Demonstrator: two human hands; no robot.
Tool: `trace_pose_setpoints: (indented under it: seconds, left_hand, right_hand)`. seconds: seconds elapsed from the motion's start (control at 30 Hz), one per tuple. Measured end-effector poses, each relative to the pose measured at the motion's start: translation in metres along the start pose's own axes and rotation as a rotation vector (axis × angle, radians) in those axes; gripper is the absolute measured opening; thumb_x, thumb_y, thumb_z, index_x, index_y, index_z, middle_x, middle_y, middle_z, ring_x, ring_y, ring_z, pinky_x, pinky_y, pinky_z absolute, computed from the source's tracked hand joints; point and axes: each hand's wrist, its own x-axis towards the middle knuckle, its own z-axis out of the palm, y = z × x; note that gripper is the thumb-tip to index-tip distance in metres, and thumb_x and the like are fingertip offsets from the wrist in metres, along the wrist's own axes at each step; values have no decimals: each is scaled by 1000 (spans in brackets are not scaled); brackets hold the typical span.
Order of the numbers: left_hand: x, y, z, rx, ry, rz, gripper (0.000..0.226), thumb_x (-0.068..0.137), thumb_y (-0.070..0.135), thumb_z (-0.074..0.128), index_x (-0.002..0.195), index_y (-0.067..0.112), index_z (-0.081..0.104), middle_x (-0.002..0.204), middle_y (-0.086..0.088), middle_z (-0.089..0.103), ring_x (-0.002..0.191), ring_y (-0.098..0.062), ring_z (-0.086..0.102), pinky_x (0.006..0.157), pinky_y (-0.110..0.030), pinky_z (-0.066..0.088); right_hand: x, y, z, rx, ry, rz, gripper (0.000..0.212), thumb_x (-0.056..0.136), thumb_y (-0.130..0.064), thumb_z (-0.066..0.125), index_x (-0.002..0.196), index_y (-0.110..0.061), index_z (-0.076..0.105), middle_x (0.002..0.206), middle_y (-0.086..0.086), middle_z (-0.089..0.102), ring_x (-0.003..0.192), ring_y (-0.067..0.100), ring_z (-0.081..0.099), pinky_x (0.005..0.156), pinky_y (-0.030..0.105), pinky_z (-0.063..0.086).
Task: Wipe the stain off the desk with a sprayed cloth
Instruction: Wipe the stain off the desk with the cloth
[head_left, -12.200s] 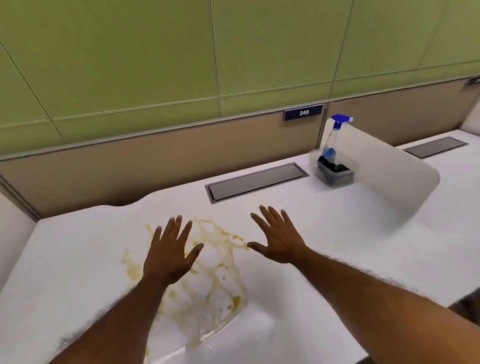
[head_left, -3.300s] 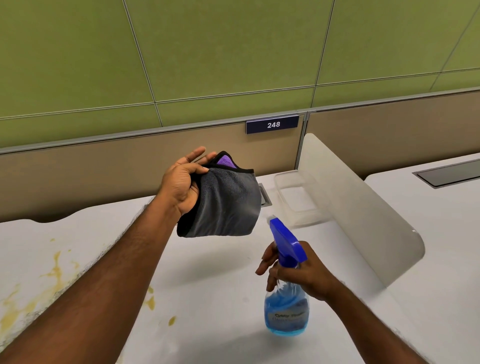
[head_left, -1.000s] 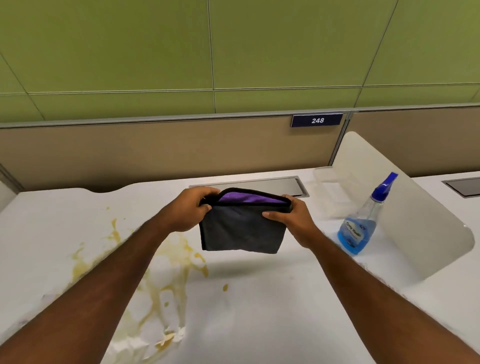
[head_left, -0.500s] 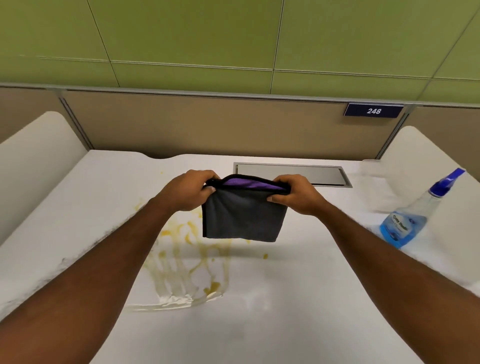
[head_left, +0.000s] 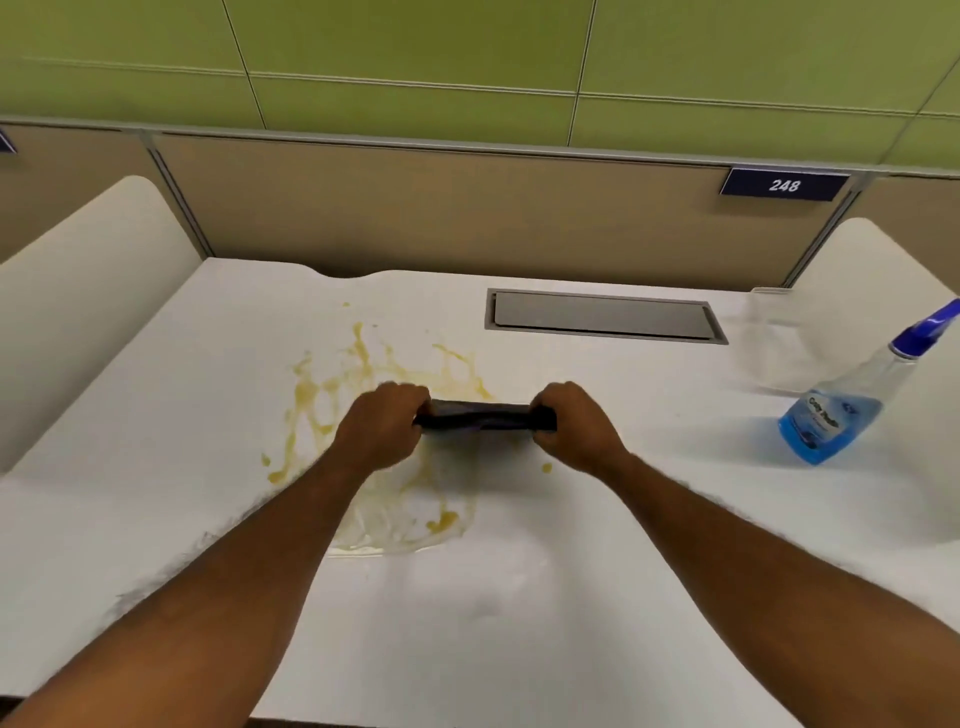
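Note:
A yellow-brown stain (head_left: 332, 395) spreads over the middle left of the white desk (head_left: 623, 545), with a smeared wet patch nearer the front. The dark grey cloth (head_left: 483, 417) is stretched low between my hands, right over the stain; only its folded top edge shows. My left hand (head_left: 382, 428) grips the cloth's left end with curled fingers. My right hand (head_left: 574, 423) grips its right end the same way. I cannot tell whether the cloth touches the desk.
A spray bottle (head_left: 841, 405) with blue liquid and a blue head stands at the right. Behind it sits a clear empty container (head_left: 779, 338). A grey cable hatch (head_left: 602, 317) lies in the desk's back. White dividers (head_left: 78, 291) flank both sides.
Both hands have brought the cloth down from hanging in the air to low over the stain. The view has swung left, so the bottle sits farther right.

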Motion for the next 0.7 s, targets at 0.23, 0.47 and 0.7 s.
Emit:
trace_pose_setpoints:
  seconds: [0.23, 0.47, 0.7]
  left_hand:
    - [-37, -31, 47, -13, -183, 106, 14, 87, 17, 54, 99, 22, 57, 103, 2, 61, 95, -23, 60, 75, -37, 49]
    - [-41, -65, 60, 85, -244, 285, 20, 83, 7, 49, 100, 16, 55, 105, -2, 56, 96, -23, 55, 69, -33, 42]
    - [-46, -87, 71, 84, -280, 445, 26, 85, 11, 49, 107, 18, 60, 113, -2, 56, 100, -23, 56, 73, -33, 43]
  right_hand:
    - [-53, -2, 53, -42, -117, 69, 11, 69, -14, 63, 78, -17, 58, 85, -1, 59, 83, 21, 53, 63, 26, 37]
    - [-78, -34, 84, -77, -171, 88, 19, 66, -20, 68, 78, -19, 54, 84, -4, 56, 77, 16, 50, 68, 32, 45]
    - [-89, -39, 103, -159, -132, 83, 34, 78, -60, 58, 71, -27, 54, 76, -11, 51, 73, 9, 45, 68, 25, 32]
